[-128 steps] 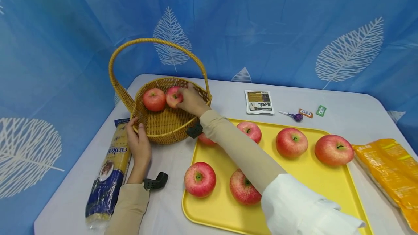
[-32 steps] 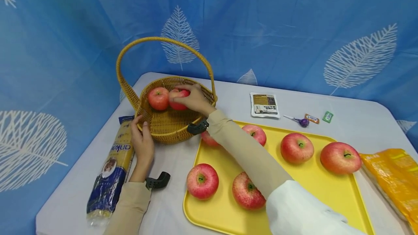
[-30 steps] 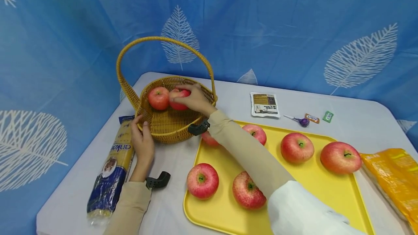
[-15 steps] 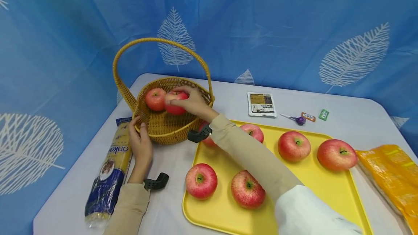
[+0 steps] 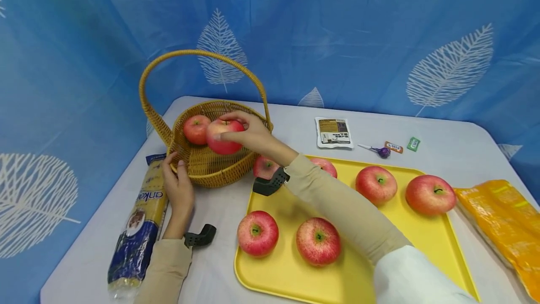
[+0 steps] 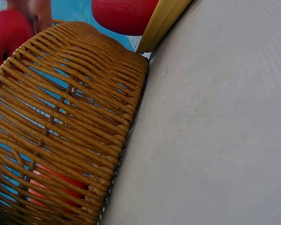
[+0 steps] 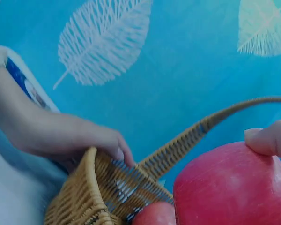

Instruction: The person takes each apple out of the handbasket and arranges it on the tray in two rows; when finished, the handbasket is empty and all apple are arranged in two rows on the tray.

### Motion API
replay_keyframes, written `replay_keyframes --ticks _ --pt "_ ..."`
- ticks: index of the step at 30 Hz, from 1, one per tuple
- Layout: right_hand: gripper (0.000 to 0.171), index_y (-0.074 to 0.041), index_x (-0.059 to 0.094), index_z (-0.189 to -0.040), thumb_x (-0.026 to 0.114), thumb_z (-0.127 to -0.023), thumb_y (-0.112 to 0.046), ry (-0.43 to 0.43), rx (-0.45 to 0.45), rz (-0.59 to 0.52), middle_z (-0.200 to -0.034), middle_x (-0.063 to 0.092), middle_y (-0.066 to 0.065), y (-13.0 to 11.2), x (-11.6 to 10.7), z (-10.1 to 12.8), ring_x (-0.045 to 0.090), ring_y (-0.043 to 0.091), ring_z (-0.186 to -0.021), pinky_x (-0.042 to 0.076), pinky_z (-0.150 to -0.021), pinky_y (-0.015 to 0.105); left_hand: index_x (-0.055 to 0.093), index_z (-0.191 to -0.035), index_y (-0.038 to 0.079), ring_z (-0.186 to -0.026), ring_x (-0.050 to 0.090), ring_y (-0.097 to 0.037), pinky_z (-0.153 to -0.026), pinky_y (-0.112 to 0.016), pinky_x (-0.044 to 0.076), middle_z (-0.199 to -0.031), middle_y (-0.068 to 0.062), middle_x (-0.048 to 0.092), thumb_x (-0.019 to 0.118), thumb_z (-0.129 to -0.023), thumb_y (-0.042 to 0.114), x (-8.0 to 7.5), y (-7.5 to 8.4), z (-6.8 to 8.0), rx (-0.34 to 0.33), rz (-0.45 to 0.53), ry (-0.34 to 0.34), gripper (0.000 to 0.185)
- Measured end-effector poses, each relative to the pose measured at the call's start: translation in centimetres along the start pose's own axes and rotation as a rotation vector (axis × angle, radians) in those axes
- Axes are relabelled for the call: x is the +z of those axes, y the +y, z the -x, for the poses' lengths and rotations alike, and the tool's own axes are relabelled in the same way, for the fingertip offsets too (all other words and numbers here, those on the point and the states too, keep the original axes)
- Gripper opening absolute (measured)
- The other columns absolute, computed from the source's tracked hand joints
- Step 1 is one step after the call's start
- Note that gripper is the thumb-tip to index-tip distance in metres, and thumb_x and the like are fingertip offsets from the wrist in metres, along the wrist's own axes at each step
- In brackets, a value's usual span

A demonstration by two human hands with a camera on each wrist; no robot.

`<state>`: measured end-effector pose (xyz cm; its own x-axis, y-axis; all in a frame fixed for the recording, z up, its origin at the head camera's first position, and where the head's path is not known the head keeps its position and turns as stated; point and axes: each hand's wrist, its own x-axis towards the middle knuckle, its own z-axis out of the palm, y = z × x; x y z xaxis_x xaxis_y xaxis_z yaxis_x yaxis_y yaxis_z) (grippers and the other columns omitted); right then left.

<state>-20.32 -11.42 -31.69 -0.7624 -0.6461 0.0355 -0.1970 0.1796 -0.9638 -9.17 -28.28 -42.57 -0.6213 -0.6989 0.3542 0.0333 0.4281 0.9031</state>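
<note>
My right hand point(image 5: 257, 133) grips a red apple point(image 5: 222, 137) over the wicker basket point(image 5: 211, 177), thumb and fingers on its sides. In the right wrist view this apple point(image 7: 232, 187) is large, with a thumb on top. Another apple point(image 5: 197, 129) lies inside the basket at the left. My left hand point(image 5: 179, 189) holds the basket's near left rim; the right wrist view shows that hand point(image 7: 70, 136) curled over the rim. In the left wrist view, the basket's woven side point(image 6: 79, 103) fills the left half, and the left hand is out of sight.
A yellow tray point(image 5: 287, 276) with several apples stands right of the basket. A pasta packet point(image 5: 141, 222) lies at the left. Farther back are a white packet point(image 5: 334, 133), a lollipop point(image 5: 383, 152) and small candies point(image 5: 413, 143). An orange bag point(image 5: 502, 219) lies at the far right.
My right hand has raised the apple from beside the other one in the basket and brought it slightly toward me. The left hand stays at the rim. The head view has shifted a little.
</note>
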Motion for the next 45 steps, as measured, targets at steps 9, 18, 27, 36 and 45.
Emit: replay_keyframes --ticks 9,18,27,36,45 --pt "0.043 -0.024 0.056 -0.119 0.068 -0.079 -0.022 -0.051 -0.033 -0.072 -0.124 0.051 -0.004 -0.2 -3.1 3.8 0.052 0.017 -0.106 0.048 -0.084 0.032 0.043 -0.128 0.008 -0.131 0.031 -0.017 -0.11 -0.036 0.021 -0.136 -0.008 0.041 0.036 -0.096 0.022 0.2 0.0 -0.1 -0.009 0.008 -0.007 0.036" --pt "0.048 -0.024 0.052 -0.122 0.069 -0.077 -0.024 0.017 0.021 0.006 -0.123 0.051 0.001 -0.2 -8.9 8.9 0.052 0.021 -0.105 0.049 -0.083 0.034 0.044 -0.127 0.009 -0.131 0.031 -0.017 -0.109 -0.037 0.021 -0.135 -0.007 0.042 0.037 -0.095 0.021 0.2 0.1 -0.2 -0.009 0.027 -0.001 0.034" --pt "0.05 -0.025 0.048 -0.124 0.069 -0.079 -0.03 0.12 0.153 0.17 -0.129 0.044 -0.001 1.6 -13.7 15.2 0.05 0.02 -0.11 0.047 -0.086 0.033 0.044 -0.126 0.006 -0.128 0.035 -0.02 -0.106 -0.037 0.024 -0.132 -0.01 0.044 0.036 -0.095 0.022 -0.3 -0.1 -0.6 0.0 0.003 0.028 0.036" --pt "0.043 -0.01 0.046 -0.118 0.066 -0.08 -0.009 0.142 0.076 0.163 -0.12 0.044 0.001 5.1 -15.4 21.8 0.052 0.008 -0.101 0.05 -0.078 0.021 0.044 -0.126 0.007 -0.128 0.035 -0.017 -0.106 -0.032 0.024 -0.132 -0.008 0.044 0.037 -0.095 0.021 -0.4 -0.1 -0.6 -0.012 -0.003 0.034 0.035" --pt "0.045 -0.001 0.049 -0.113 0.064 -0.073 0.012 0.179 -0.076 0.131 -0.117 0.045 0.0 9.0 -13.7 28.0 0.046 0.0 -0.107 0.039 -0.087 0.007 0.043 -0.127 0.006 -0.13 0.033 -0.017 -0.107 -0.035 0.023 -0.134 -0.008 0.042 0.036 -0.096 0.022 0.2 -0.2 -0.3 -0.023 0.012 -0.007 0.036"
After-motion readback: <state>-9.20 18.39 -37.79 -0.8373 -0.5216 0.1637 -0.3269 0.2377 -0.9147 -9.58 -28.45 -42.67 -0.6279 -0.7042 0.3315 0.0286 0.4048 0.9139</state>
